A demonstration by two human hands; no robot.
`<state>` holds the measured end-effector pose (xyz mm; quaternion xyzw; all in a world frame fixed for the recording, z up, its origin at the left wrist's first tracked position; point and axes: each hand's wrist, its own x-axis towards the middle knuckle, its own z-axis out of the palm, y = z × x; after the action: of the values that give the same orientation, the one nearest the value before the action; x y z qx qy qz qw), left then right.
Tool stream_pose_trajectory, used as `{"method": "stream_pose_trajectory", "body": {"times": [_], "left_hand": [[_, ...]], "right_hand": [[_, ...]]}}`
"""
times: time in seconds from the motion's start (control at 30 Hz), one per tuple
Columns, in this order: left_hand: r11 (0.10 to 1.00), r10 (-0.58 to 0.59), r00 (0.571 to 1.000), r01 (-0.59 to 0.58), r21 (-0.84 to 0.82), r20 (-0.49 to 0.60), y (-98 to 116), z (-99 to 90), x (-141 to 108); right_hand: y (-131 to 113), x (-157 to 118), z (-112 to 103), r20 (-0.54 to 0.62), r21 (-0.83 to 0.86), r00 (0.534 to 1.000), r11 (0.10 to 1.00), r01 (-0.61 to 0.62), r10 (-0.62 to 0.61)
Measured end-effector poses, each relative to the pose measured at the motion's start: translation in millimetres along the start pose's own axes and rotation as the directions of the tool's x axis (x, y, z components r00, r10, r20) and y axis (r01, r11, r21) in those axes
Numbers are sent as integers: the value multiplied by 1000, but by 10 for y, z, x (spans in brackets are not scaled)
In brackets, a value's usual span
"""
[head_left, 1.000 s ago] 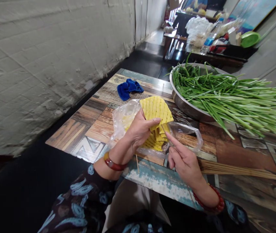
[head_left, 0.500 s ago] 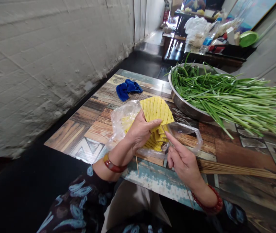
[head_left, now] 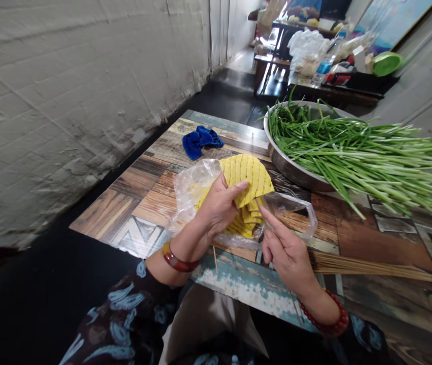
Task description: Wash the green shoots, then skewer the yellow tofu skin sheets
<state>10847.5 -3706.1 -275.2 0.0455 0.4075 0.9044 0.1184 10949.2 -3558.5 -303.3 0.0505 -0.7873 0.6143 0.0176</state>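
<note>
My left hand [head_left: 218, 203] pinches a thin yellow sheet [head_left: 248, 175] scored with rows of slits, thumb on top. My right hand [head_left: 288, 253] is closed on a thin bamboo skewer [head_left: 295, 306], its index finger stretched along it. The skewer's tip is at the sheet's lower right edge; whether it has pierced the sheet I cannot tell. Below lie more yellow pieces [head_left: 244, 227] in a clear plastic bag [head_left: 191, 177] spread on the table. One loose skewer [head_left: 215, 259] rests near my left wrist, and a bundle of skewers [head_left: 371, 266] lies right of my right hand.
A metal bowl [head_left: 292, 170] heaped with long green chives [head_left: 353, 147] stands at the right, stalks overhanging its rim. A blue cloth [head_left: 201, 142] lies on the far part of the patterned table [head_left: 140, 172]. A wall [head_left: 86, 101] runs along the left. Behind, another table holds bags and a bottle [head_left: 323, 68].
My left thumb has drawn back slightly to the left on the sheet. The sheet's lower right corner now lies flatter, over the skewer's tip. My right hand has barely moved.
</note>
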Motion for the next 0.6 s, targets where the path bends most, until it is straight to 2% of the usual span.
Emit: {"method": "stream_pose_trajectory", "body": {"times": [0.33,0.6], "left_hand": [[999,-31,999,31,-10,-23,13,2,9],[999,-40,999,40,7,7,-27,-22,12]], "right_hand": [[-22,-1,-5,5,-11,1000,1000,-15,15],[-22,16,8,2,-3,1000,1000,-17,17]]}}
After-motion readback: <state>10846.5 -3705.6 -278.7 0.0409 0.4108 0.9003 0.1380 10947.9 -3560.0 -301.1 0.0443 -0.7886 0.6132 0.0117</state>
